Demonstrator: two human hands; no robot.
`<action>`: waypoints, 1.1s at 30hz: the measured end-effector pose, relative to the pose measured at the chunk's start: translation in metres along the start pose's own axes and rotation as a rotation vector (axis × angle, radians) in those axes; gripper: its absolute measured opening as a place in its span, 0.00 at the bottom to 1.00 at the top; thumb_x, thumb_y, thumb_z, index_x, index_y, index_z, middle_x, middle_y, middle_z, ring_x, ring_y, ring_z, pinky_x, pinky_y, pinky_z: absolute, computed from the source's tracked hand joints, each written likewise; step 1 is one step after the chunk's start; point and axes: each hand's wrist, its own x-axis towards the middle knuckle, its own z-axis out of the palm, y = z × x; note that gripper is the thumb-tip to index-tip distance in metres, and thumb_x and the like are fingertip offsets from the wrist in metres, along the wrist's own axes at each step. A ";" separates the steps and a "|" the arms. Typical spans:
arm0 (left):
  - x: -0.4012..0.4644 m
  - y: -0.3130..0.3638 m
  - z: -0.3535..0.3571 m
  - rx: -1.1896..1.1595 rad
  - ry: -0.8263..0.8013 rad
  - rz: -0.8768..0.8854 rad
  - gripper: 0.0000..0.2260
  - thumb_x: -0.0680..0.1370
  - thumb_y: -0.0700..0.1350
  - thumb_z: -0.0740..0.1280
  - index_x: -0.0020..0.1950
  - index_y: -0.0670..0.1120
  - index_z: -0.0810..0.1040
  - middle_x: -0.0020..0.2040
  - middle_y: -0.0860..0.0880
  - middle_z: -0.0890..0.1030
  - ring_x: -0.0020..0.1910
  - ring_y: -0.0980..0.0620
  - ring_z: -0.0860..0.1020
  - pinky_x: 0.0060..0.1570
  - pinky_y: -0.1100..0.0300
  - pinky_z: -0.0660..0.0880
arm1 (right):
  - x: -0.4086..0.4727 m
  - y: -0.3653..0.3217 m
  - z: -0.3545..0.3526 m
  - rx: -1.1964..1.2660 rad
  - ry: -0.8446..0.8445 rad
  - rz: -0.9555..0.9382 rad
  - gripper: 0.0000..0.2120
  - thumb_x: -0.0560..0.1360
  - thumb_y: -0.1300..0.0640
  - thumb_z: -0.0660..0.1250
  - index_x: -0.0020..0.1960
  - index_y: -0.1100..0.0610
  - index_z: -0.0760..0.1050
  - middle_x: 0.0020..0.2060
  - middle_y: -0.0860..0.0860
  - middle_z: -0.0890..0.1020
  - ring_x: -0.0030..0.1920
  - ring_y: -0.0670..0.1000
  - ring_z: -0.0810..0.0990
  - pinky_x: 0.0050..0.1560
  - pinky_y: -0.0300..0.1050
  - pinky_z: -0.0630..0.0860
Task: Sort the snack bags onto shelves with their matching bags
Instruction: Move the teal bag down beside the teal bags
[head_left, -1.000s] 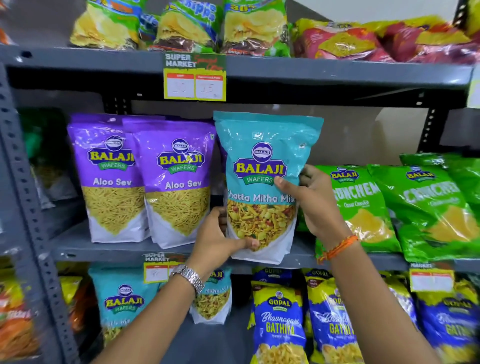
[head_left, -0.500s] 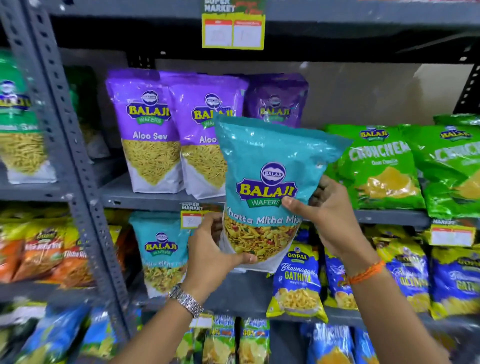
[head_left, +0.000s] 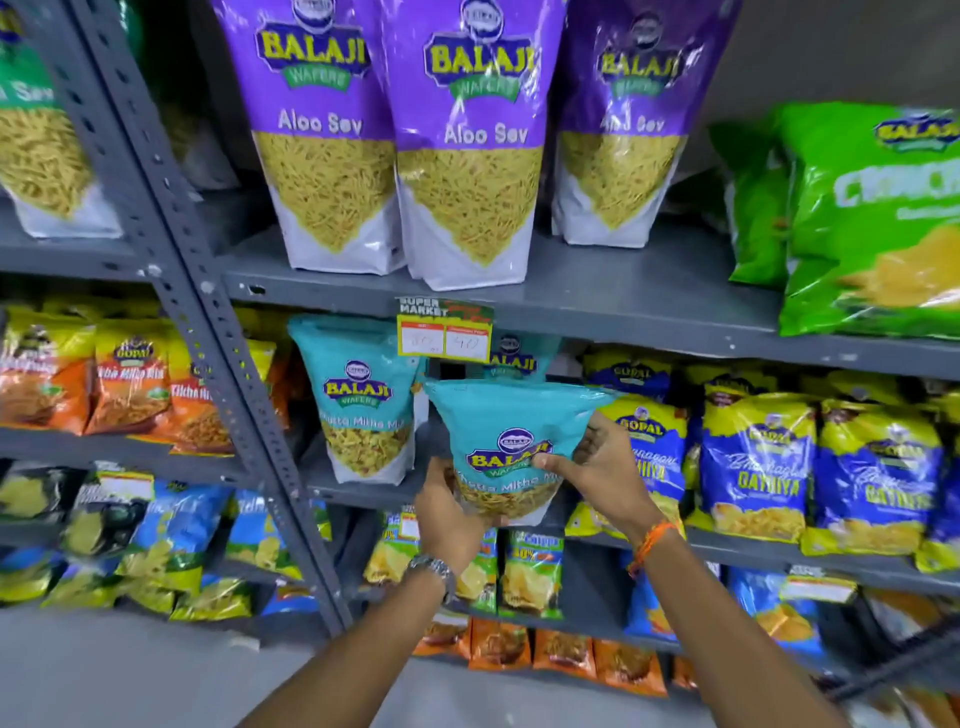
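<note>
I hold a teal Balaji Khatta Mitha Mix bag (head_left: 511, 421) upright with both hands, in front of the second shelf (head_left: 363, 491) from the top of the view. My left hand (head_left: 449, 514) grips its lower left corner. My right hand (head_left: 602, 462) grips its right side, thumb across the logo. A matching teal bag (head_left: 363, 395) stands on that shelf just to the left. Another teal bag (head_left: 511, 358) shows behind the one I hold, partly hidden by a price tag (head_left: 444, 330).
Three purple Aloo Sev bags (head_left: 467, 140) stand on the shelf above, green bags (head_left: 872, 218) at its right. Blue and yellow Gopal Gathiya bags (head_left: 758, 467) fill the shelf to the right. Orange bags (head_left: 130, 395) sit beyond the grey upright post (head_left: 208, 332). Lower shelves hold chip bags (head_left: 530, 571).
Both hands have brought the teal bag down from the purple Aloo Sev shelf to the shelf below, beside the matching teal bags. My view has tilted downward.
</note>
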 end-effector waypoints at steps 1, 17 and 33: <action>0.004 -0.006 0.003 0.025 0.002 0.000 0.34 0.60 0.35 0.84 0.61 0.41 0.74 0.48 0.54 0.81 0.46 0.59 0.81 0.41 0.63 0.80 | 0.003 0.008 0.002 -0.008 -0.006 0.014 0.24 0.66 0.72 0.78 0.55 0.52 0.78 0.50 0.46 0.87 0.51 0.44 0.86 0.49 0.39 0.82; 0.071 -0.042 0.024 0.181 -0.115 -0.094 0.40 0.58 0.44 0.86 0.66 0.43 0.72 0.60 0.44 0.83 0.59 0.46 0.80 0.56 0.49 0.79 | 0.076 0.065 0.008 -0.053 0.006 0.124 0.27 0.68 0.70 0.77 0.64 0.65 0.73 0.53 0.52 0.85 0.51 0.46 0.86 0.53 0.48 0.84; 0.086 -0.050 0.023 0.207 -0.157 -0.066 0.44 0.59 0.44 0.86 0.70 0.42 0.68 0.65 0.42 0.80 0.65 0.42 0.79 0.62 0.47 0.78 | 0.084 0.069 0.018 -0.020 0.053 0.171 0.27 0.69 0.67 0.77 0.65 0.63 0.74 0.61 0.60 0.83 0.54 0.51 0.84 0.46 0.38 0.84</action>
